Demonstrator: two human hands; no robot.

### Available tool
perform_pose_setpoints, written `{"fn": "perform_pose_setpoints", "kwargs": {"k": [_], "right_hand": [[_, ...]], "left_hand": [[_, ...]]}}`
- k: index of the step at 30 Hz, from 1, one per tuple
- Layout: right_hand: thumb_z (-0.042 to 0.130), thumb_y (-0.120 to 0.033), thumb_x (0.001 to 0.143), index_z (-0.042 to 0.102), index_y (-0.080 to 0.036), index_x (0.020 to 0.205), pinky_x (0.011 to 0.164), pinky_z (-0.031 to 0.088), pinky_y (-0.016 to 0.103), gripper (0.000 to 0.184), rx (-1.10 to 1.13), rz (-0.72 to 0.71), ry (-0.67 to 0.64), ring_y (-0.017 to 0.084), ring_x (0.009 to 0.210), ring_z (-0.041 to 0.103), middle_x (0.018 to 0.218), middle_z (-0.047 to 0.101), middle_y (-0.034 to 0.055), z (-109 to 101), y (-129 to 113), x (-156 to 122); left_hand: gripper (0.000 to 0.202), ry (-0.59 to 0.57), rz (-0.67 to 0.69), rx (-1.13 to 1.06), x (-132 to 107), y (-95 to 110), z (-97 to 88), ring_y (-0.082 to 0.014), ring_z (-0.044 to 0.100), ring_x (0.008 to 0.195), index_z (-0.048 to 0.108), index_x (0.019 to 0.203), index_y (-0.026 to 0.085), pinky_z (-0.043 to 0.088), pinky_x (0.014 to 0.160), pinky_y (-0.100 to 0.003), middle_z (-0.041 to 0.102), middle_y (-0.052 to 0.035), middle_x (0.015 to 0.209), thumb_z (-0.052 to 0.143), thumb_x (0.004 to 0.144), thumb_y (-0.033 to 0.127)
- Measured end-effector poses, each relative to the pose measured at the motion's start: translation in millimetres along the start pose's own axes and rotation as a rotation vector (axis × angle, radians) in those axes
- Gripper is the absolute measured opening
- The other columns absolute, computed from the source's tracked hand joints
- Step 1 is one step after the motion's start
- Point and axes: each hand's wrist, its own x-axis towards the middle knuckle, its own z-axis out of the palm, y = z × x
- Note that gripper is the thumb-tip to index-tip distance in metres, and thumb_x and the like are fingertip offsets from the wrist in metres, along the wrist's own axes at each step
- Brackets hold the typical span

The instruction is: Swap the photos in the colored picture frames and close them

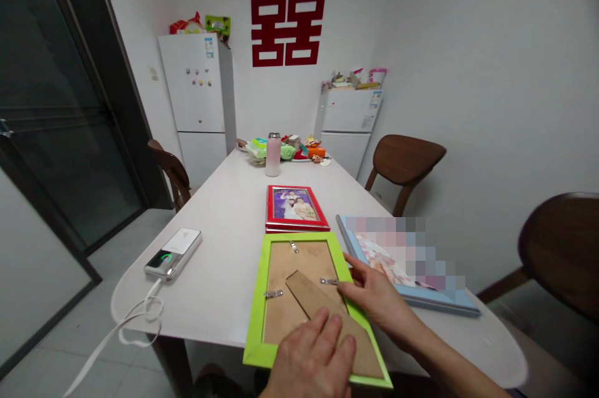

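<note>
A lime-green photo frame (256,323) lies face down near the table's front edge, its lower end past the edge. Its brown backing board (285,254) carries several metal clips and a tapered stand leg (306,295). My left hand (314,354) rests on the lower part of the backing and stand leg, fingers extended; its thumb is hidden. Closed around the frame's right side is my right hand (374,298), thumb by the right clip (329,281) and fingers at the outer edge. Just beyond lies a red photo frame (299,221), picture side up.
A blue frame (421,298) with a partly blurred picture lies on the right. On the left a power bank (173,254) trails a white cable (140,317). Farther back stand a pink bottle (273,156) and colourful packages (299,148). Brown chairs (407,158) flank the table (215,298).
</note>
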Motion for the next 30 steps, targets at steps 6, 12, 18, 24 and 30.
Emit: {"fn": "perform_pose_setpoints", "kwargs": {"k": [6,12,18,24,30], "right_hand": [[0.045,-0.020,0.061,0.047,-0.005,0.113,0.079,0.040,0.033,0.054,-0.752,-0.152,0.168,0.022,0.088,0.055,0.098,0.059,0.0135,-3.4,19.4,13.4],[0.044,-0.015,0.063,0.057,-0.009,0.100,0.079,0.039,0.028,0.040,-0.920,-0.256,0.127,0.019,0.084,0.053,0.088,0.056,0.0105,1.6,18.7,12.4],[0.045,-0.012,0.066,0.063,-0.011,0.091,0.088,0.033,0.032,0.031,-1.019,-0.345,0.122,0.023,0.100,0.044,0.106,0.050,0.0143,4.2,20.7,18.9],[0.043,-0.011,0.070,0.065,-0.015,0.085,0.078,0.038,0.032,0.027,-1.064,-0.402,0.133,0.021,0.086,0.048,0.088,0.054,0.0110,6.6,21.3,26.0],[0.044,-0.016,0.073,0.061,-0.013,0.094,0.082,0.036,0.035,0.027,-0.989,-0.500,0.147,0.022,0.092,0.046,0.097,0.054,0.0119,11.1,13.9,15.3]], "left_hand": [[0.023,0.003,-0.001,0.070,-1.5,5.9,12.8,-0.0179,0.062,0.082,0.059,0.083,0.018,0.052,0.062,-0.024,0.067,-0.0011,0.086,0.038,0.075,0.021],[0.023,-0.002,-0.025,0.098,-5.7,7.3,19.6,-0.0176,0.061,0.082,0.059,0.082,0.019,0.051,0.060,-0.024,0.067,-0.0005,0.087,0.037,0.078,0.021],[0.023,-0.019,-0.022,0.094,-8.2,6.2,20.0,-0.0177,0.061,0.083,0.059,0.083,0.018,0.051,0.060,-0.024,0.067,-0.0003,0.088,0.036,0.078,0.022],[0.022,-0.191,-0.021,0.018,-7.8,5.5,17.6,-0.0200,0.058,0.090,0.056,0.091,0.017,0.051,0.065,-0.026,0.064,-0.0031,0.097,0.044,0.075,0.025],[0.064,-0.584,-0.203,-0.158,-14.5,-22.2,-25.8,-0.0269,0.044,0.109,0.042,0.114,0.010,0.041,0.087,-0.039,0.048,-0.0148,0.119,0.062,0.062,0.042]]}}
